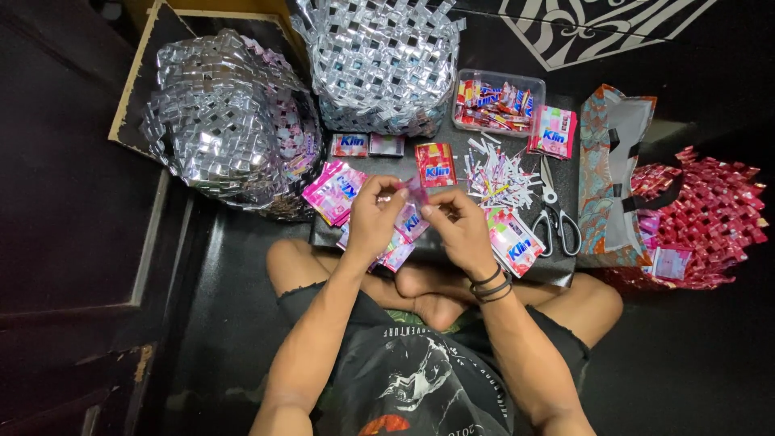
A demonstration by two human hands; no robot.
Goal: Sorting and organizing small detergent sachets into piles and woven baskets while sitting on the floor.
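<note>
Hands: my left hand and right hand pinch one pink sachet wrapper between fingertips.
Around: scissors right, loose wrappers left, woven foil basket beyond.

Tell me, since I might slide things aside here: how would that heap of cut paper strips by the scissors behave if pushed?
The heap of strips would probably scatter rather than move as one: the pieces lie loose and criss-crossed. They look thin and narrow, so likely very light and floppy. Some already stray toward the scissors, so a push may spread them further.
</note>
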